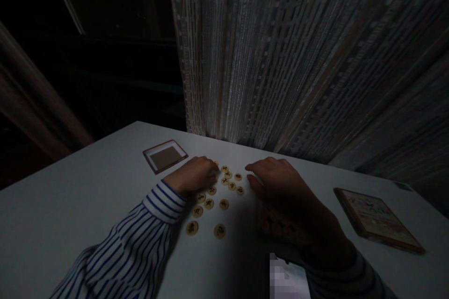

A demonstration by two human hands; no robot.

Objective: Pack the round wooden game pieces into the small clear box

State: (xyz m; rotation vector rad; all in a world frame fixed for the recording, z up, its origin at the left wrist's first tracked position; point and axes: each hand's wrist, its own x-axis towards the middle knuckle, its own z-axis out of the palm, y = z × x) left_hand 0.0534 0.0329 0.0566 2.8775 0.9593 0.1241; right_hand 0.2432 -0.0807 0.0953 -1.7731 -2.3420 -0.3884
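Several round wooden Chinese chess pieces (224,204) with dark characters lie face up on the white table, some touching and some apart. At the left edge of the far cluster is my left hand (196,175), its fingers curled down among the pieces. Whatever sits between those fingertips is hidden. My right hand (277,180) hovers on the other side of the cluster, thumb and index finger apart, with nothing visible between them. The nearest piece to it is a chess piece (240,190). Under my right forearm, in deep shadow, several more round pieces (280,226) are packed together.
A shallow framed box or lid (165,155) lies at the far left of the white table (87,187). On the right is a flat case with a picture on top (379,219). A lit phone-like screen (291,278) shows at the bottom. A striped curtain (252,56) hangs behind.
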